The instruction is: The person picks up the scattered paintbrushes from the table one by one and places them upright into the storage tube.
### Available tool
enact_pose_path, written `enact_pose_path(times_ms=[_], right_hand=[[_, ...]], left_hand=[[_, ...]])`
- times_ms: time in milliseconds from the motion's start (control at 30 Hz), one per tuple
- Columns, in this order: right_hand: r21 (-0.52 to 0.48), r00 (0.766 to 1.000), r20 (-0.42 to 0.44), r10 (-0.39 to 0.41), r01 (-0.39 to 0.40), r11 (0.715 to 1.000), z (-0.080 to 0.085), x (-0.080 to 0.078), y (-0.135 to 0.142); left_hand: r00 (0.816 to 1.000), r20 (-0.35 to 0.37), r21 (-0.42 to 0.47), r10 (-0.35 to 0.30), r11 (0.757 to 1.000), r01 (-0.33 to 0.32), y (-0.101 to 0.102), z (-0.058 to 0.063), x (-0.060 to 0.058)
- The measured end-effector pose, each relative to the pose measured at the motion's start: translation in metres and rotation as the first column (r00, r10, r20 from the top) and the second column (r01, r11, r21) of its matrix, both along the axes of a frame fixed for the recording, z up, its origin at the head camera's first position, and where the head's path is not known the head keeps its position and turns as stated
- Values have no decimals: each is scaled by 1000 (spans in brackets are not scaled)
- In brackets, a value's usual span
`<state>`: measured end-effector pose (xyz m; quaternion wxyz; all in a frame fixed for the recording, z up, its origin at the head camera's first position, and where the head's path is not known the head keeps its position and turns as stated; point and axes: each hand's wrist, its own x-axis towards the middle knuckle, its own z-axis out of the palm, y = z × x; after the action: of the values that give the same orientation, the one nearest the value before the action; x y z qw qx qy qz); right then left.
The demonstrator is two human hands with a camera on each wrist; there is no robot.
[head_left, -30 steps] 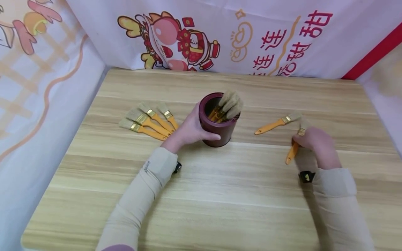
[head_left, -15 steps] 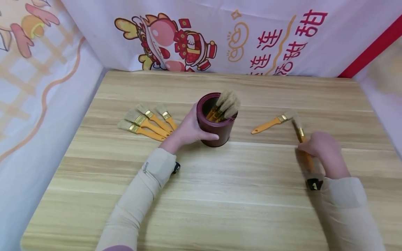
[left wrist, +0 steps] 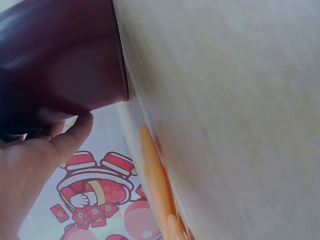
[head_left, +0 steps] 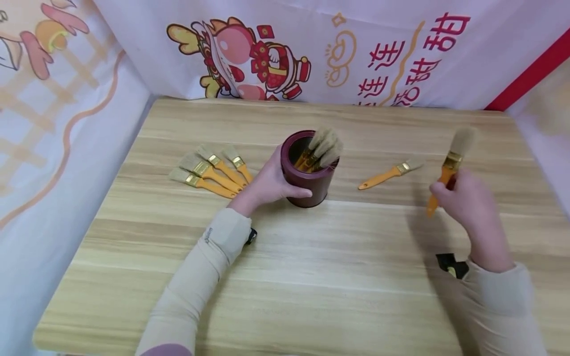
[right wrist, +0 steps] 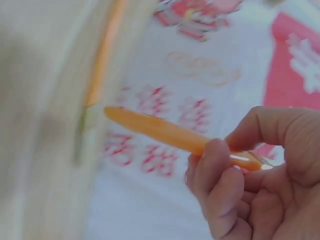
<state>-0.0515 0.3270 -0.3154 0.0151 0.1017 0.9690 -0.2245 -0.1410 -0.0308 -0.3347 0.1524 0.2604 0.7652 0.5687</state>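
My left hand grips the side of a dark maroon cylindrical holder standing upright on the table. Several paintbrushes lean inside it, bristles up, toward its right rim. In the left wrist view the fingers curve round the holder. Away to the right, my right hand pinches the orange handle of a paintbrush, raised above the table with bristles up. The right wrist view shows that handle between thumb and fingers. A loose paintbrush lies flat between the holder and my right hand.
Several paintbrushes lie fanned out on the wooden table, left of the holder and partly behind my left forearm. A white printed cloth hangs along the table's back edge, and another covers the left side.
The right hand has picked a paintbrush up off the table, lifting it and turning it bristles up. My left hand and the holder have stayed in place.
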Motion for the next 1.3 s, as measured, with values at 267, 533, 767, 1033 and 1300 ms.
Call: enact_pose_path(times_ms=[267,533,767,1033,1300], right_hand=[[-74,980,-194,-38,24,997,21,2,-34],[-129,962,-269,-41,6,992,13,-3,-44],[-134,961,-276,-4,-34,990,12,-7,-51],[-174,926,-370,77,-150,973,16,-10,-64],[-200,876,-464,132,-248,948,19,-10,-77]], left_hand=[[1000,15,8,7,1000,-7,-1,-1,-1],[1000,26,-6,13,1000,-13,-2,1,-2],[999,36,-14,13,1000,-12,-2,1,-1],[999,38,-17,19,1000,-18,-2,1,-1],[999,43,-34,27,999,-25,-2,2,0]])
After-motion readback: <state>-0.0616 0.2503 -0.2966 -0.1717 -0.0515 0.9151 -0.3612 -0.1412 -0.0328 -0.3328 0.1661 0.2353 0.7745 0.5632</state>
